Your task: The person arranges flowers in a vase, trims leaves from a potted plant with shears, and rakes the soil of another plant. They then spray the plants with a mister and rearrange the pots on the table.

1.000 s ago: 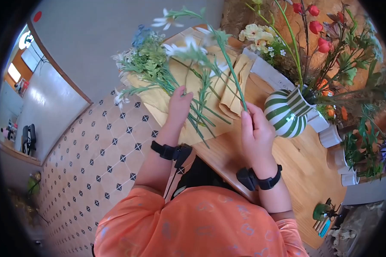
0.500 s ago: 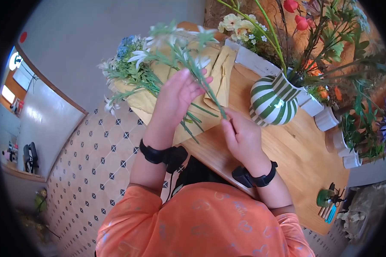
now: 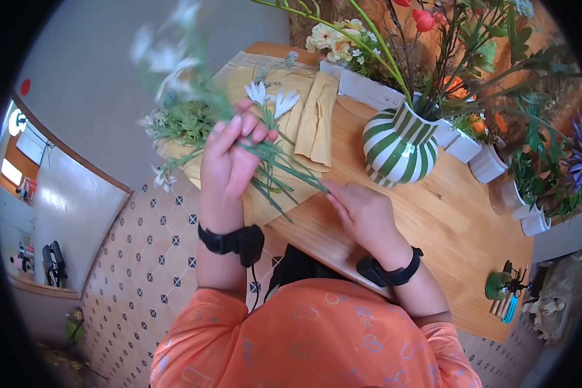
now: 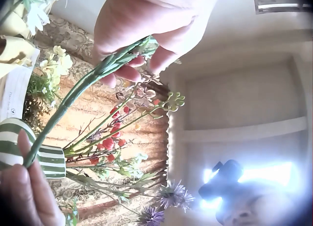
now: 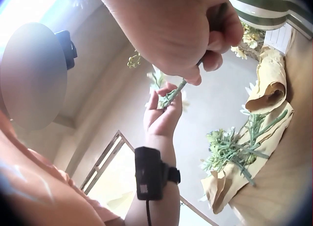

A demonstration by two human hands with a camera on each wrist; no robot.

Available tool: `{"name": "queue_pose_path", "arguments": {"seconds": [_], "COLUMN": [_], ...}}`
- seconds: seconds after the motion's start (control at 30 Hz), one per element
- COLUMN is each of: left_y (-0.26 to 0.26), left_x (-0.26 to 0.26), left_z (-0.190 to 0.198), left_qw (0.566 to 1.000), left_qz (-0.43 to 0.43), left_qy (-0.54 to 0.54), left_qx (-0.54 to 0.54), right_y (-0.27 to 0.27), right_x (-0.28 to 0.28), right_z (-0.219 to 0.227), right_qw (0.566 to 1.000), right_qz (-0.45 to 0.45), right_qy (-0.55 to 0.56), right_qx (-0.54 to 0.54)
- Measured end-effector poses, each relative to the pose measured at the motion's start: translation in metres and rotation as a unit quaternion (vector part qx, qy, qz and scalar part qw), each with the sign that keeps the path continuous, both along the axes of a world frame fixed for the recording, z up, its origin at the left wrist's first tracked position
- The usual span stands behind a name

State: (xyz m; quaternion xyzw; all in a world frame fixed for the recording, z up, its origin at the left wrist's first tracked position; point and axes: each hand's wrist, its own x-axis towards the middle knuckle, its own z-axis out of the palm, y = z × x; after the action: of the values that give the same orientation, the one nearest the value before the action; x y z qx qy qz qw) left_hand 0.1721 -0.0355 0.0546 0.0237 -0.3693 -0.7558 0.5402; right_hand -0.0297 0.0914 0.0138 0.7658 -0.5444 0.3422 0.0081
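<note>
My left hand (image 3: 229, 155) grips a white-flowered green stem (image 4: 68, 101) just below its blossoms, the fingers curled round it. The white blossoms (image 3: 168, 64) stand up to the left of this hand, blurred in the head view. Near the stem's lower end, my right hand (image 3: 367, 213) pinches it between thumb and fingers. In the right wrist view the stem runs from the right hand (image 5: 181, 35) up to the left hand (image 5: 164, 121). Behind the left hand, a bunch of greenery (image 3: 191, 123) and more white flowers (image 3: 271, 97) lie on tan wrapping paper (image 3: 239, 77).
A green-and-white striped vase (image 3: 401, 149) with tall flowers stands right of the paper on the wooden table (image 3: 446, 252). Small white pots (image 3: 488, 165) line the table's far right side. A green jar (image 3: 498, 284) and pens (image 3: 509, 309) sit at the right edge.
The flowers have swung up and to the left. My left hand, open beside the stem half a second ago, now has its fingers curled round it. The right hand still holds the lower end.
</note>
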Motion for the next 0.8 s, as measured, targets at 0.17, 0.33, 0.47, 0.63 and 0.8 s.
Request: {"name": "queue_pose_path", "arguments": {"seconds": [0.17, 0.33, 0.47, 0.63, 0.8], "left_y": [0.043, 0.068, 0.057, 0.055, 0.062], "left_x": [0.016, -0.013, -0.054, -0.112, -0.170], "left_z": [0.016, 0.086, 0.147, 0.182, 0.210], "left_qw": [0.998, 0.959, 0.950, 0.932, 0.905], "left_qz": [0.023, 0.066, 0.053, 0.071, 0.132], "left_qy": [0.043, -0.009, -0.048, 0.051, 0.019], "left_qx": [-0.050, -0.274, -0.304, -0.351, -0.404], "right_y": [-0.004, -0.015, -0.023, -0.041, -0.028], "right_x": [-0.001, -0.008, -0.028, -0.072, -0.097], "right_z": [0.008, 0.032, 0.068, 0.109, 0.095], "right_qw": [1.000, 0.976, 0.965, 0.935, 0.938], "right_qz": [0.004, 0.003, -0.095, -0.135, -0.166], "right_qy": [0.001, -0.074, -0.041, -0.044, -0.122], "right_qx": [-0.023, -0.204, -0.243, -0.324, -0.278]}}
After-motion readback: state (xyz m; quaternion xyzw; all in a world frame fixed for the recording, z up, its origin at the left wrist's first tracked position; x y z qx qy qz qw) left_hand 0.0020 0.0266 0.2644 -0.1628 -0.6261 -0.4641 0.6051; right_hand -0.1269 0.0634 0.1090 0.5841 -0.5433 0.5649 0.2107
